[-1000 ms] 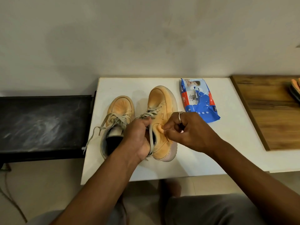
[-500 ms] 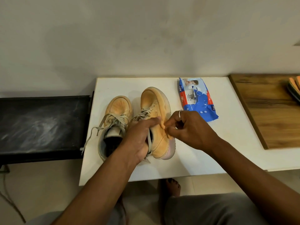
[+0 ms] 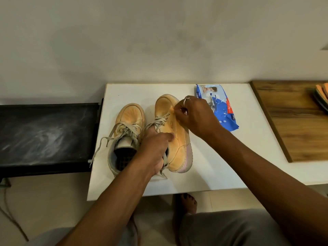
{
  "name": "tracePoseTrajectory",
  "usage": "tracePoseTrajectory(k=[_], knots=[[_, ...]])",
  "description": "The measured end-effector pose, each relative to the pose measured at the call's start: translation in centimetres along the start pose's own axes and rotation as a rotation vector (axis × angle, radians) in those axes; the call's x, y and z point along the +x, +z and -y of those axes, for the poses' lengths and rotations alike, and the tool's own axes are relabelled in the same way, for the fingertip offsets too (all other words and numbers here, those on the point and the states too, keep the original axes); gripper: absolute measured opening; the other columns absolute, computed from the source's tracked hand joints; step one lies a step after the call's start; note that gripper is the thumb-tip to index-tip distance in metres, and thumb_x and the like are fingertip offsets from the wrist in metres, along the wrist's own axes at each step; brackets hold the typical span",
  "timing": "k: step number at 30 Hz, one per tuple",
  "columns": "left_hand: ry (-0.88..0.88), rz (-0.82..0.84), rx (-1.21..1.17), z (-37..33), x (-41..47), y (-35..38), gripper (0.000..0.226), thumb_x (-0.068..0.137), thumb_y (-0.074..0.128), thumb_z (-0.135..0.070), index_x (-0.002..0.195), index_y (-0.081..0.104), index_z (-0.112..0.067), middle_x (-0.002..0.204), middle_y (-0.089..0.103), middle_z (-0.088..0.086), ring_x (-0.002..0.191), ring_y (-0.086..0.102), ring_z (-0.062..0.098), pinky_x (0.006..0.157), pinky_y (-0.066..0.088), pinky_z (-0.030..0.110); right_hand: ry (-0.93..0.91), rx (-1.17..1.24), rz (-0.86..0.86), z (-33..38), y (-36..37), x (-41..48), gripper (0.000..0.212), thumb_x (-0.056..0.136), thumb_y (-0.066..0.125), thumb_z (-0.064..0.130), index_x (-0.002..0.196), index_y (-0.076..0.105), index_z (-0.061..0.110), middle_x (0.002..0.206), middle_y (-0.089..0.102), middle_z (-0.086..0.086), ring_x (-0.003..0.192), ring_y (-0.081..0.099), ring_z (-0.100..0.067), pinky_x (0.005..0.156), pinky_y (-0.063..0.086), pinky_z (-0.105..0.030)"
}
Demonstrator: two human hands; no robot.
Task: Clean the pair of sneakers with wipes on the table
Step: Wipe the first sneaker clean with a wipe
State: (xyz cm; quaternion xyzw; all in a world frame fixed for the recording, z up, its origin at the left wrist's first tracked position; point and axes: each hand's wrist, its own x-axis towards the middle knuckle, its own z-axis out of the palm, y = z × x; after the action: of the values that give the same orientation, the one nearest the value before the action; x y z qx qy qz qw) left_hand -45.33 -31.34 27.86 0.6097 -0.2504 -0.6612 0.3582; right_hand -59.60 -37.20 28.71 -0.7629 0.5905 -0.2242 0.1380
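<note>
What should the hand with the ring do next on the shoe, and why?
Probably slide the wad toward the toe cap. The right hand pinches a mostly hidden wad, likely a wipe, against the side of the tan lace-up sneaker near its laces, while the left hand grips its collar and steadies it. The toe lies just ahead of that hand.

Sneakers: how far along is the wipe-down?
Done: neither sneaker looks finished. In hand: left hand grips the held sneaker, right hand pinches a wipe against its side near the toe. Remaining: the other sneaker, untouched beside it; wipes pack lies nearby.
</note>
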Motion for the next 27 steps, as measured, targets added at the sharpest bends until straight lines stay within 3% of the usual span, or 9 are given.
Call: tracePoseTrajectory(k=[5,9,12,19,27], knots=[[0.030,-0.029,-0.011,0.1,-0.3,0.4,0.036,0.091,0.066,-0.001,0.121,0.068,-0.020,0.110,0.073,0.001,0.102,0.068,0.024,0.095,0.055,0.046,-0.109,-0.036,0.128,-0.5,-1.0,-0.3,0.021,0.095,0.060,0.023,0.103,0.074,0.010,0.089,0.062,-0.001,0.072,0.054,-0.009,0.060,0.042,-0.014],[0.041,-0.041,-0.026,0.1,-0.4,0.4,0.036,0.089,0.064,0.004,0.114,0.070,-0.021,0.107,0.075,0.001,0.099,0.070,0.023,0.089,0.058,0.043,-0.122,-0.077,0.285,0.0,-1.4,-2.6,0.028,0.097,0.056,0.030,0.104,0.072,0.009,0.092,0.063,-0.005,0.075,0.060,-0.015,0.067,0.055,-0.033],[0.039,-0.061,-0.027,0.2,-0.5,0.3,0.040,0.090,0.064,-0.001,0.125,0.065,-0.019,0.115,0.073,0.003,0.104,0.069,0.026,0.092,0.058,0.046,-0.103,-0.045,0.340,0.2,-1.5,-4.4,0.031,0.096,0.056,0.037,0.104,0.071,0.011,0.092,0.064,-0.003,0.075,0.062,-0.014,0.069,0.057,-0.033],[0.047,0.009,-0.001,-0.1,-0.6,-0.1,0.035,0.094,0.064,-0.003,0.124,0.068,-0.022,0.111,0.075,0.001,0.104,0.071,0.025,0.094,0.057,0.047,-0.167,-0.108,0.205,0.7,-1.3,-3.6,0.027,0.097,0.057,0.028,0.095,0.071,0.005,0.085,0.061,-0.006,0.070,0.058,-0.016,0.064,0.055,-0.036],[0.052,-0.016,0.010,0.1,-0.6,0.2,0.035,0.095,0.062,-0.005,0.125,0.066,-0.023,0.115,0.072,-0.001,0.108,0.066,0.024,0.099,0.054,0.048,-0.144,-0.157,0.087,-0.1,-0.6,1.4,0.029,0.098,0.055,0.024,0.097,0.071,0.000,0.087,0.061,-0.012,0.073,0.059,-0.021,0.070,0.056,-0.041]])
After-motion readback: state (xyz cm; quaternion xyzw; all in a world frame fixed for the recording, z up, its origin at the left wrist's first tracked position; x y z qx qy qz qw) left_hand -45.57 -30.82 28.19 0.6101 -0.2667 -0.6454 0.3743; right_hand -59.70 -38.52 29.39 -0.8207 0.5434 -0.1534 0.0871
